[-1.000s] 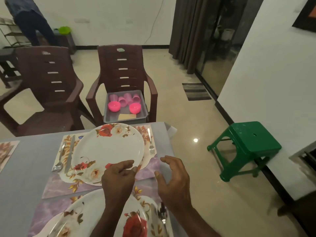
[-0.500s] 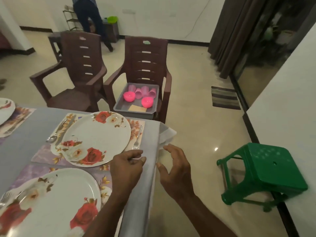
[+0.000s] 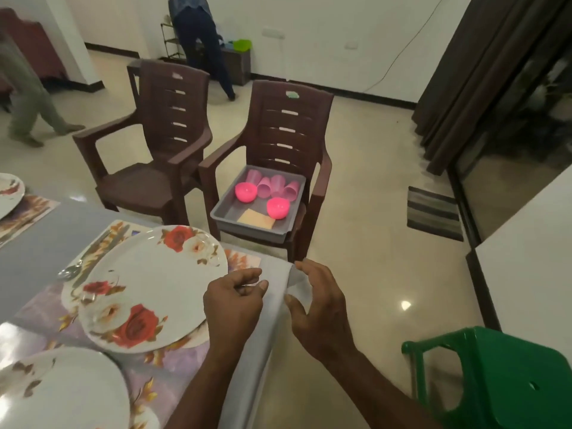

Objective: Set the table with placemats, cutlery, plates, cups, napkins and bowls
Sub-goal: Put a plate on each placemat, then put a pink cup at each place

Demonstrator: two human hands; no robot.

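Plates down, cutlery down, placemats down at this end of the bench (image 3: 37, 258); cups, bowls and napkins not yet laid. My left hand (image 3: 233, 300) sits at the bench edge just right of the near floral plate (image 3: 148, 286), fingers curled in with thumb and forefinger close together over something thin and shiny. Probably the fork on this side, but too hidden to say, so I can't tell whether it is actually holding anything. My right hand (image 3: 315, 300) hangs just off the bench corner, fingers spread wide and loosely curved, nothing in it, near the cloth corner (image 3: 297, 280) that droops there. A spoon (image 3: 70, 270) lies on the placemat (image 3: 185, 351) left of the plate. A second floral plate (image 3: 62, 391) is nearer me, a third (image 3: 7, 195) at the far left.

The remaining stock is in the grey tray (image 3: 226, 212) on the brown chair (image 3: 284, 144) beyond the bench end: pink cups (image 3: 272, 185) lying on their sides, two pink bowls (image 3: 246, 191), a tan napkin stack (image 3: 257, 218).

Step in hand, I judge: final tidy of this place setting. Next move calls for reaching well forward past the bench edge to the tray to pick up a cup or bowl.
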